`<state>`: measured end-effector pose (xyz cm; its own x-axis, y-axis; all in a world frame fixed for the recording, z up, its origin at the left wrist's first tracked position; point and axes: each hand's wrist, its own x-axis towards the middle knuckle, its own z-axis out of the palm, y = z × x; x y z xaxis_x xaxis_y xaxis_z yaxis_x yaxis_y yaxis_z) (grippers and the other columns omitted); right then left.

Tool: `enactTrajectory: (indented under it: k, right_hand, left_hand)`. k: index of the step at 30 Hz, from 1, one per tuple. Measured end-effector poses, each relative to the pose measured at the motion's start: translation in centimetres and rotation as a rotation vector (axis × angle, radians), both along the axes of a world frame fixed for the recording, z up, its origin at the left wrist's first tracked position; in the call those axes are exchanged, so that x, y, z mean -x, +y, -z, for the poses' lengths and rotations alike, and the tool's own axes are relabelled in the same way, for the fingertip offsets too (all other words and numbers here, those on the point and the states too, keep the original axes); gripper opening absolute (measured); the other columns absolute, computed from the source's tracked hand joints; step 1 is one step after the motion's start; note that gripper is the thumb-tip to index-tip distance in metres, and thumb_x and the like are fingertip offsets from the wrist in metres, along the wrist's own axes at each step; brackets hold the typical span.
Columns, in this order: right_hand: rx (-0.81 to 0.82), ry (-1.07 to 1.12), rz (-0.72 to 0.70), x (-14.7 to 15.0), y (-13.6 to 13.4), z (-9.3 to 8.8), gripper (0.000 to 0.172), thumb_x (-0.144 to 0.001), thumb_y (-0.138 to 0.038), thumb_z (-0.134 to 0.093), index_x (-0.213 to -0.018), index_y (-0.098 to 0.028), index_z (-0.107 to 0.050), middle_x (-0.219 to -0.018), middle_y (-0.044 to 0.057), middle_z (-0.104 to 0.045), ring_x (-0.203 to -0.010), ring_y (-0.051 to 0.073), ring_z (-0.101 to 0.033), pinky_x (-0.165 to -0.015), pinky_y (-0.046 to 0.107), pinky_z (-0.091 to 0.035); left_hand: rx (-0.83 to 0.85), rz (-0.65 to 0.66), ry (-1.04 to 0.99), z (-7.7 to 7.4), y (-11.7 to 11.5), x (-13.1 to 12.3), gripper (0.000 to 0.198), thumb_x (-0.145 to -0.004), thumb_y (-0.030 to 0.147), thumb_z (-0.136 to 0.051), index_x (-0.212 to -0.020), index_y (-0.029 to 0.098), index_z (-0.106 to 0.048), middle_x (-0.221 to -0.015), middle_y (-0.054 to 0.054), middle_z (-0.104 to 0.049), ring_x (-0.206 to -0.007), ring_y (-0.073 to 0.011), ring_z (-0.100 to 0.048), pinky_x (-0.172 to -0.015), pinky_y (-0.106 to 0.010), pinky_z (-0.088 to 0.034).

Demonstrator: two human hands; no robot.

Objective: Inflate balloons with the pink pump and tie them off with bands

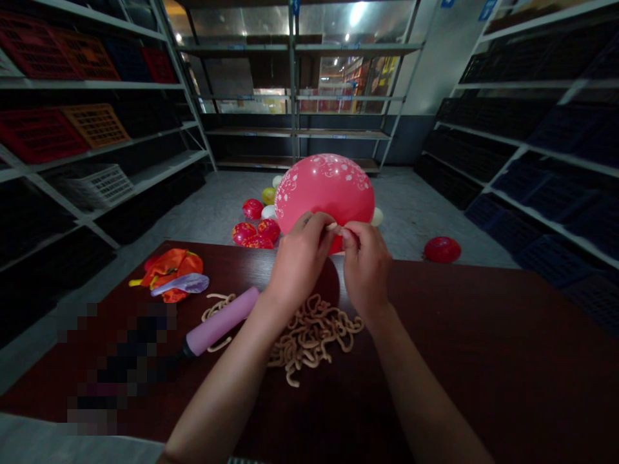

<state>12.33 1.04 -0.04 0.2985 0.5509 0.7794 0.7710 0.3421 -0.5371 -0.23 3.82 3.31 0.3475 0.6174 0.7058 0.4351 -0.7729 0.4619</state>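
Note:
A pink printed balloon [325,190], inflated, stands above the table with white patterns on its top. My left hand [300,260] and my right hand [366,269] pinch its neck between them, just below the balloon's body. The fingertips of both hands nearly meet there, and the knot area is hidden by them. Below my wrists lies a tangled pile of tan rubber strips [312,338]. A lilac hand pump [221,321] lies on the table left of my left forearm.
The dark red wooden table [459,335] holds a heap of orange deflated balloons [171,274] with a lilac one [181,284] on it. Beyond its edge, several balloons [256,225] lie on the grey floor, and a red balloon [442,249] sits right. Metal shelves with crates line both sides.

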Motion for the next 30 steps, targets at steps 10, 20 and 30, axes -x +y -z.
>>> enactTrajectory:
  k: [10, 20, 30]
  right_hand:
    - [0.065, -0.103, -0.044, -0.3, -0.3, -0.4, 0.023, -0.101, -0.034, -0.042, -0.093, -0.023, -0.060, -0.088, 0.005, -0.065, -0.085, 0.021, -0.057, -0.081, 0.036, -0.043]
    - [0.121, -0.255, -0.068, -0.4, -0.7, -1.1, 0.021, -0.100, -0.027, -0.042, -0.094, -0.022, -0.061, -0.088, 0.008, -0.065, -0.087, 0.023, -0.057, -0.081, 0.038, -0.044]
    - [0.158, 0.338, -0.146, 0.2, -1.0, -1.8, 0.012, -0.085, -0.030, -0.063, -0.084, -0.021, -0.070, -0.079, 0.001, -0.071, -0.071, 0.016, -0.063, -0.070, 0.031, -0.047]
  left_hand:
    - [0.015, 0.032, 0.141, -0.8, -0.4, 1.2, 0.016, -0.101, 0.023, -0.051, -0.099, 0.016, -0.065, -0.097, -0.009, -0.064, -0.089, -0.0197, -0.064, -0.080, -0.032, -0.052]
    - [0.004, -0.113, 0.151, 0.6, -0.1, -0.3, 0.013, -0.103, 0.020, -0.042, -0.101, 0.014, -0.054, -0.104, -0.012, -0.058, -0.082, -0.0191, -0.061, -0.068, -0.030, -0.052]
    - [0.042, -0.024, 0.004, 0.4, -0.1, -0.5, 0.005, -0.098, 0.017, -0.055, -0.099, 0.015, -0.058, -0.098, -0.009, -0.066, -0.091, -0.0204, -0.062, -0.080, -0.033, -0.051]
